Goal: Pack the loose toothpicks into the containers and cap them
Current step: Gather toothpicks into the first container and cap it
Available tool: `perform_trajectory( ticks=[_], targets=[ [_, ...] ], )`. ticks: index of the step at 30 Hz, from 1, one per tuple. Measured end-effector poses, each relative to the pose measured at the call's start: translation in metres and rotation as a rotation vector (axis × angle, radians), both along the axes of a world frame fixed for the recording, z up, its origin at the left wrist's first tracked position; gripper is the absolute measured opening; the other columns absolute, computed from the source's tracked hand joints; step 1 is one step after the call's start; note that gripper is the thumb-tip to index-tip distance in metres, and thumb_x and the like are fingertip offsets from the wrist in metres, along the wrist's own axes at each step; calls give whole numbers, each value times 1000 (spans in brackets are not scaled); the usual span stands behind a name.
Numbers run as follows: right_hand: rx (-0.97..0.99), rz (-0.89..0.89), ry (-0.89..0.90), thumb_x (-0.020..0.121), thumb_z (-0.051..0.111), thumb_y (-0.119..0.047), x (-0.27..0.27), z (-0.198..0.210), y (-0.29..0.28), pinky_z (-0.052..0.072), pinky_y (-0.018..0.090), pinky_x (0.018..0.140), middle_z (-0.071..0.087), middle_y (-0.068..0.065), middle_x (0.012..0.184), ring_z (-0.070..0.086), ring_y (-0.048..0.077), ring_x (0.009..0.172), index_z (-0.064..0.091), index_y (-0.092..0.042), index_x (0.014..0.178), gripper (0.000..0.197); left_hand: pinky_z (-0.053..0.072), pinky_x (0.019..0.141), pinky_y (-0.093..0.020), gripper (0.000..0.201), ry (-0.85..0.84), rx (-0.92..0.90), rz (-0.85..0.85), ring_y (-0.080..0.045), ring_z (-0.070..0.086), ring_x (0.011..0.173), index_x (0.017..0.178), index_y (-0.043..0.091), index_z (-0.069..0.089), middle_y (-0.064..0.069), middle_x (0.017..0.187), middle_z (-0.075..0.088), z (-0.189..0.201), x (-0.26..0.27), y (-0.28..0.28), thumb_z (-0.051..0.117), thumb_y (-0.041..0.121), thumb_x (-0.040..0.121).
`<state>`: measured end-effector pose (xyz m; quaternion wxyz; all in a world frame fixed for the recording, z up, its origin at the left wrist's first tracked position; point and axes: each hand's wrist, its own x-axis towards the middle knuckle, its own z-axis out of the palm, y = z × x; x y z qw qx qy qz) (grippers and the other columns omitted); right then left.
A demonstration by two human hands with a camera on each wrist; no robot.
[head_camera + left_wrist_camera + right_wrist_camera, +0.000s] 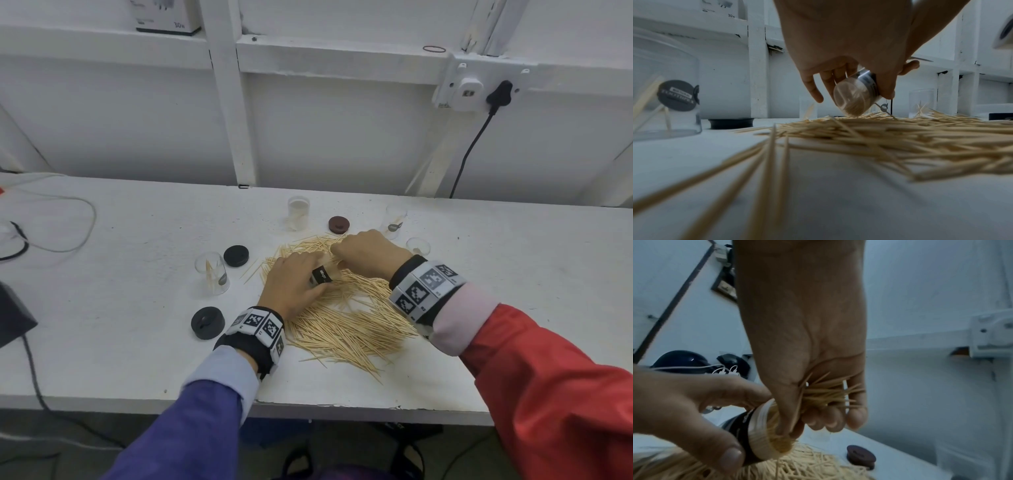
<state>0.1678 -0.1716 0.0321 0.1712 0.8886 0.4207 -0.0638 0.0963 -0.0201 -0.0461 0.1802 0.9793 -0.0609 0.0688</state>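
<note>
Fingers of the left hand (684,404) curl round a clear container (756,431) tipped on its side over the toothpick pile (346,318), mid-table toward the front edge. Only the right-wrist view shows the right hand (803,353) clutching a toothpick bundle (828,391) at its packed mouth. Farther back, a brown cap (339,224) lies loose.

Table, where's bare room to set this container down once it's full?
Bare table lies at the near left, between the front edge and the near black cap. Another bare stretch lies right of the toothpick pile, past the right hand. The middle is crowded: pile, containers, caps.
</note>
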Motion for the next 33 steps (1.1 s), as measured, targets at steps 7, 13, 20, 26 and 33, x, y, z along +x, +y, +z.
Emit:
perform_trajectory(
  ticks=[7, 13, 20, 26, 33],
  targets=[
    [242, -239, 496, 95, 51, -15, 13, -7, 0, 41, 32, 69, 57, 8, 101, 52, 23, 86, 45, -10, 117, 24, 35, 92, -37, 61, -10, -64, 25, -21, 52, 113, 137, 20, 45, 2, 122, 60, 5, -2, -2, 59, 53, 87],
    [547, -361, 728, 84, 68, -1, 24, -6, -15, 50, 21, 54, 53, 6, 102, 57, 14, 67, 52, -12, 115, 37, 35, 93, -37, 61, -9, -76, 45, -19, 52, 113, 137, 21, 45, 3, 123, 59, 4, -2, -2, 58, 55, 87],
    [726, -357, 780, 80, 73, 3, 29, -11, -26, 51, 19, 57, 61, 11, 90, 58, 15, 69, 66, -6, 105, 27, 36, 93, -37, 61, 1, -93, 66, -19, 53, 113, 135, 22, 46, 4, 122, 60, 4, -2, -1, 60, 55, 86],
    [697, -279, 670, 79, 74, -1, 21, -14, -18, 47, 18, 58, 59, -2, 82, 55, 7, 66, 70, -9, 101, 24, 40, 94, -39, 62, 27, -81, 21, -18, 54, 111, 135, 22, 46, 4, 121, 60, 3, -2, -3, 58, 57, 87],
    [683, -307, 767, 73, 78, 4, 27, -4, -28, 54, 33, 82, 61, 8, 110, 60, 21, 96, 65, -15, 111, 44, 41, 92, -38, 61, 6, -115, 28, -18, 55, 110, 135, 23, 46, 5, 120, 61, 6, -3, -3, 60, 57, 86]
  ],
)
